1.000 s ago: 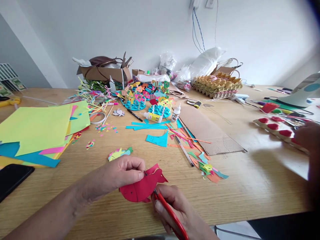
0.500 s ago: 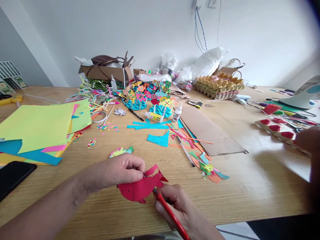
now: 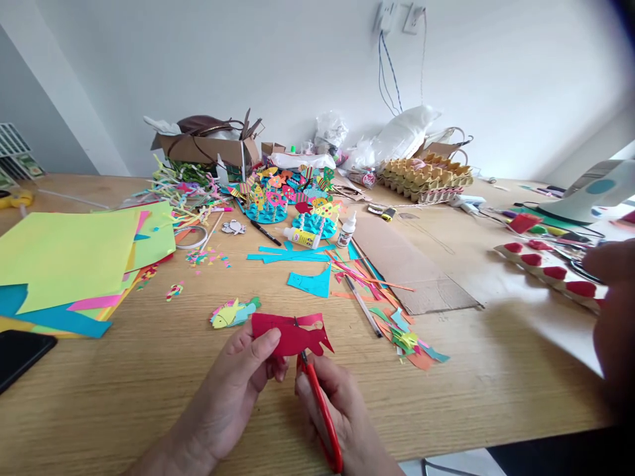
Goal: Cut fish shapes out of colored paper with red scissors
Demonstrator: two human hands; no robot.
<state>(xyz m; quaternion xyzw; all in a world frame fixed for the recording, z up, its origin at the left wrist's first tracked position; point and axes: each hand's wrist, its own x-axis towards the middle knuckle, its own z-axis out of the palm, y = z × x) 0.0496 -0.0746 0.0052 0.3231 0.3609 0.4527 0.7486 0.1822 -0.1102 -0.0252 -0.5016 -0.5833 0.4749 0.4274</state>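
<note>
My left hand (image 3: 243,370) pinches a dark red paper piece (image 3: 292,336) between thumb and fingers, and a tail shape shows at its right end. Red-handled scissors (image 3: 322,410) are in my right hand (image 3: 337,396), their blades at the lower edge of the paper with a tip showing above it. Just behind my left hand lie several cut paper fish (image 3: 231,313), a yellow one on top. Farther back, a blue paper scrap (image 3: 310,282) rests on the wooden table (image 3: 124,396).
Yellow sheets (image 3: 69,254) and a black phone (image 3: 22,357) lie left. Behind are fish models (image 3: 285,201), a glue bottle (image 3: 347,231), and egg cartons (image 3: 426,177). Cardboard (image 3: 411,264) and paper scraps (image 3: 411,340) lie right. A blurred hand (image 3: 618,297) is at the right edge.
My left hand has turned palm-up with its thumb on top of the red paper, whose uncut upper edge now shows. The scissors handles stand more upright. The view has shifted slightly.
</note>
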